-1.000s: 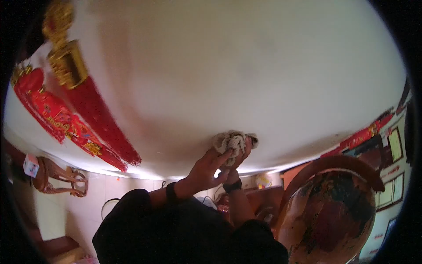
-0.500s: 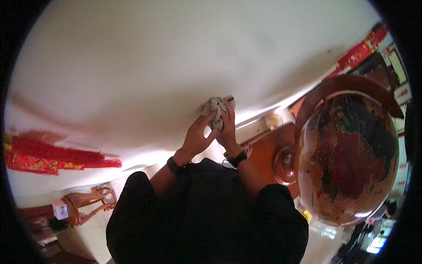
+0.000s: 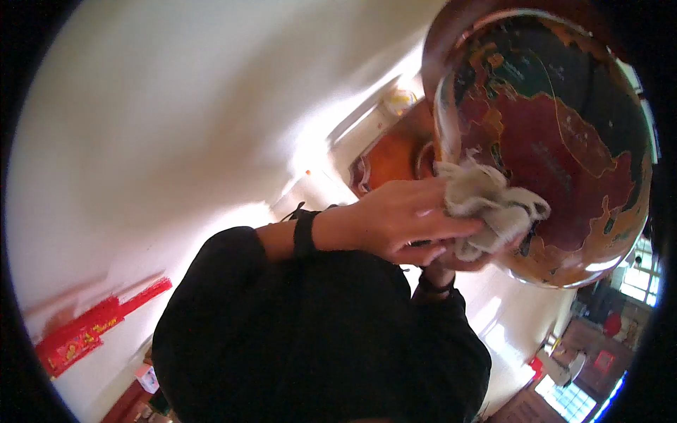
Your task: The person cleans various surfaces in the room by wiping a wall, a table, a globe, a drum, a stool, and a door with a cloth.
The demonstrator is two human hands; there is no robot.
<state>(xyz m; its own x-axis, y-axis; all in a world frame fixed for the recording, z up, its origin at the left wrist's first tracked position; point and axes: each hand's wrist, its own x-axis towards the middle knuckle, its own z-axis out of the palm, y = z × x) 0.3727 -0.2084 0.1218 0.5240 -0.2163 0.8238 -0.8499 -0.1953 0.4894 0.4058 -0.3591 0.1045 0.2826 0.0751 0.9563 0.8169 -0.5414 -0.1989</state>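
Note:
A crumpled, light grey cloth (image 3: 490, 204) is bunched between both hands, in front of the lower left of a large globe (image 3: 557, 141) with dark green, maroon and orange areas. My left hand (image 3: 398, 218) reaches in from the left, its fingers closed on the cloth's left side. Beneath the cloth is my right hand (image 3: 479, 259), mostly covered by it, with its fingers wrapped round the cloth's lower side. Whether the cloth touches the globe, I cannot tell.
A pale wall (image 3: 176, 127) fills the left, with a red hanging decoration (image 3: 84, 335) low on it. An orange-brown wooden surface (image 3: 395, 155) stands behind the hands. Bright windows (image 3: 564, 400) show at the lower right.
Both hands and the cloth have moved from the wall to the right, in front of the globe. The view has turned, and the globe appears larger and higher.

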